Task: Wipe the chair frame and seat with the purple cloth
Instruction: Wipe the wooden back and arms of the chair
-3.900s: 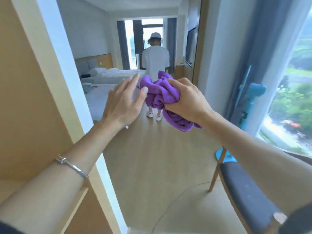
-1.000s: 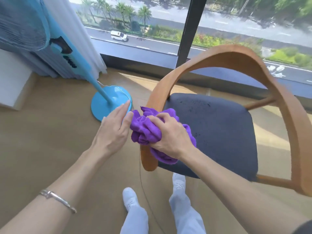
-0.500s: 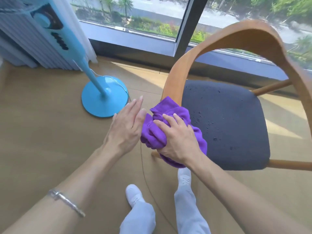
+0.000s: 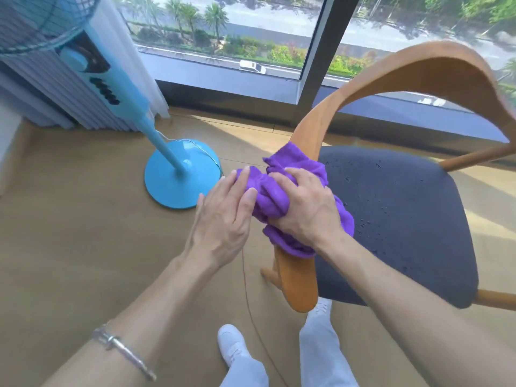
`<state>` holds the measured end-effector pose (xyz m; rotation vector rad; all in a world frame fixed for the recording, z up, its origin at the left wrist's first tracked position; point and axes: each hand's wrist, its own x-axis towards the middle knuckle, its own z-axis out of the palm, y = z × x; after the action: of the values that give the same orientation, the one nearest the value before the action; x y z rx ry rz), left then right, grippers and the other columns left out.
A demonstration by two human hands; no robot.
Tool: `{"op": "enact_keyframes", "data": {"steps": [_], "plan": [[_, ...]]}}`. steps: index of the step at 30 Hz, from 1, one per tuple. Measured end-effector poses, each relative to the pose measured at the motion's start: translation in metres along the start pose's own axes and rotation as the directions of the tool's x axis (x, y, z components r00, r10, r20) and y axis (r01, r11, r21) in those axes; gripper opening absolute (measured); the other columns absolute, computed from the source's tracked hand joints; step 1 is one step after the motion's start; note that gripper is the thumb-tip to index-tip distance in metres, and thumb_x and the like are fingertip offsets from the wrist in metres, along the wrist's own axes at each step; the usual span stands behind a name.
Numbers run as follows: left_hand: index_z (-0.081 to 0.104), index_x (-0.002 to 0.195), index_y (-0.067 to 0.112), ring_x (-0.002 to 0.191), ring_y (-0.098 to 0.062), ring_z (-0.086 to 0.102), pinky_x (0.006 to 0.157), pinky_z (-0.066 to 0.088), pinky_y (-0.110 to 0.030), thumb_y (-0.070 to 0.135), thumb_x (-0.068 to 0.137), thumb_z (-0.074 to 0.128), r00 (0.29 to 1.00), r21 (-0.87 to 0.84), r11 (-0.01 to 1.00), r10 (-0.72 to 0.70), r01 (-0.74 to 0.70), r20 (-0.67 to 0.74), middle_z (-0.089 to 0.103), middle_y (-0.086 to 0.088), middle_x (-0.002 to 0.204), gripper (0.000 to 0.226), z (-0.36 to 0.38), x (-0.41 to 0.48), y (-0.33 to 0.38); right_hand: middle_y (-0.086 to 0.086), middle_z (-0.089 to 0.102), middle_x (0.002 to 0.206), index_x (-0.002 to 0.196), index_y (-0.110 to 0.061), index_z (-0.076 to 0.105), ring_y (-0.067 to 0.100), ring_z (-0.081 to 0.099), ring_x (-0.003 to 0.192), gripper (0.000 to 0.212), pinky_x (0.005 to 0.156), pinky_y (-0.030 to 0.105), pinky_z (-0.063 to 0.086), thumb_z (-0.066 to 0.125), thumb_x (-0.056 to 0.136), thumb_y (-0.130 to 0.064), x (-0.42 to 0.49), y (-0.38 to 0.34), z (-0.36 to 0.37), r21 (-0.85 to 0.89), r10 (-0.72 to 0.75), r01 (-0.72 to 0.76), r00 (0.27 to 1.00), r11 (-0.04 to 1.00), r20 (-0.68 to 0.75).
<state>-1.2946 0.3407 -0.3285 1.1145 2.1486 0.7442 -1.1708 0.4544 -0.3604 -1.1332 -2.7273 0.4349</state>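
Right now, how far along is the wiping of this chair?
Early. Nothing shows as finished. In hand: the right hand grips the bunched purple cloth against the near arm of the wooden chair frame, with the left hand flat against the cloth's side. Left: the curved back rail, the far arm and the dark seat, which carries scattered specks.

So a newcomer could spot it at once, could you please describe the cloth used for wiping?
Before the large window stands a curved wooden chair frame with a dark grey padded seat. On the frame's near end, the right hand grips a crumpled purple cloth, the left hand touching it. It alone is purple; the round fan base nearby is light blue.
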Motion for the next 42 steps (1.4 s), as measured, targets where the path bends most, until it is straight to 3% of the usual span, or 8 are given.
{"op": "enact_keyframes", "data": {"steps": [7,11,16,21,25,32,39,42], "plan": [[0.025,0.147,0.030,0.141,-0.008,0.018,0.114,0.015,-0.049,0.062,0.082,0.008,0.986,-0.021,0.998,-0.063,0.061,-0.157,0.029,0.005,0.152,0.075,0.005,0.035,0.013,0.000,0.046,0.135,0.128,-0.033,0.050,0.027,0.041,0.127,0.067,0.094,0.055,0.041,0.069,0.069,-0.056,0.071,0.016,-0.013,0.020,0.056,-0.058,0.993,0.998,0.100],[0.027,0.147,0.024,0.141,-0.010,0.022,0.114,0.019,-0.049,0.060,0.082,0.008,0.972,-0.038,0.998,-0.066,0.059,-0.225,0.032,0.003,0.151,0.076,0.011,0.040,0.021,0.007,0.057,0.125,0.118,-0.028,0.059,0.035,0.053,0.118,0.075,0.084,0.055,0.048,0.081,0.048,-0.046,-0.005,0.012,-0.014,0.030,-0.179,0.177,0.980,0.984,0.088],[0.029,0.146,0.027,0.140,-0.007,0.020,0.113,0.011,-0.045,0.052,0.089,0.015,0.972,-0.046,0.996,-0.087,0.078,-0.219,0.032,0.003,0.151,0.064,0.017,0.045,0.038,0.001,0.063,0.122,0.112,-0.038,0.055,0.032,0.060,0.114,0.079,0.081,0.054,0.052,0.076,0.036,-0.045,-0.106,0.008,-0.004,0.054,-0.430,0.430,0.875,0.901,0.222],[0.025,0.145,0.035,0.142,-0.008,0.016,0.114,0.007,-0.050,0.065,0.079,0.004,0.986,0.005,0.998,-0.064,0.065,-0.156,0.026,0.009,0.153,0.076,0.024,0.043,0.040,0.000,0.059,0.120,0.117,-0.036,0.050,0.032,0.056,0.117,0.087,0.083,0.054,0.049,0.075,0.037,-0.057,-0.065,0.017,-0.007,0.066,-0.435,0.431,0.876,0.900,0.208],[0.026,0.145,0.036,0.142,-0.007,0.016,0.114,0.005,-0.047,0.062,0.083,0.009,0.983,0.016,0.997,-0.077,0.081,-0.166,0.026,0.012,0.153,0.069,0.019,0.043,0.036,0.007,0.060,0.118,0.118,-0.027,0.055,0.035,0.055,0.117,0.077,0.084,0.061,0.046,0.075,0.050,-0.058,0.018,0.021,-0.010,0.043,-0.264,0.261,0.959,0.964,0.098],[0.012,0.148,0.037,0.145,-0.013,0.006,0.114,0.003,-0.049,0.058,0.083,0.013,0.992,0.150,0.982,-0.101,0.111,-0.075,0.012,0.007,0.157,0.068,0.025,0.059,0.032,0.004,0.048,0.130,0.135,-0.031,0.045,0.029,0.042,0.126,0.071,0.105,0.061,0.027,0.063,0.073,-0.059,0.113,0.042,-0.026,0.001,-0.116,0.118,0.974,0.993,0.194],[0.036,0.142,0.012,0.131,-0.021,0.038,0.106,0.029,-0.058,0.039,0.094,0.024,0.904,0.199,0.976,0.166,-0.093,-0.393,0.045,-0.008,0.142,0.057,0.038,0.034,0.026,0.007,0.060,0.115,0.110,-0.026,0.060,0.034,0.057,0.110,0.065,0.086,0.054,0.046,0.075,0.054,-0.055,-0.004,0.036,-0.014,0.047,-0.339,0.336,0.939,0.941,0.055],[0.030,0.145,0.016,0.135,-0.020,0.034,0.111,0.022,-0.056,0.040,0.093,0.021,0.927,0.181,0.980,0.139,-0.079,-0.349,0.040,-0.005,0.146,0.058,0.035,0.035,0.023,0.003,0.059,0.119,0.113,-0.030,0.057,0.034,0.054,0.118,0.069,0.090,0.057,0.044,0.074,0.052,-0.059,-0.053,0.025,-0.006,0.020,-0.457,0.458,0.881,0.889,0.120]]}}
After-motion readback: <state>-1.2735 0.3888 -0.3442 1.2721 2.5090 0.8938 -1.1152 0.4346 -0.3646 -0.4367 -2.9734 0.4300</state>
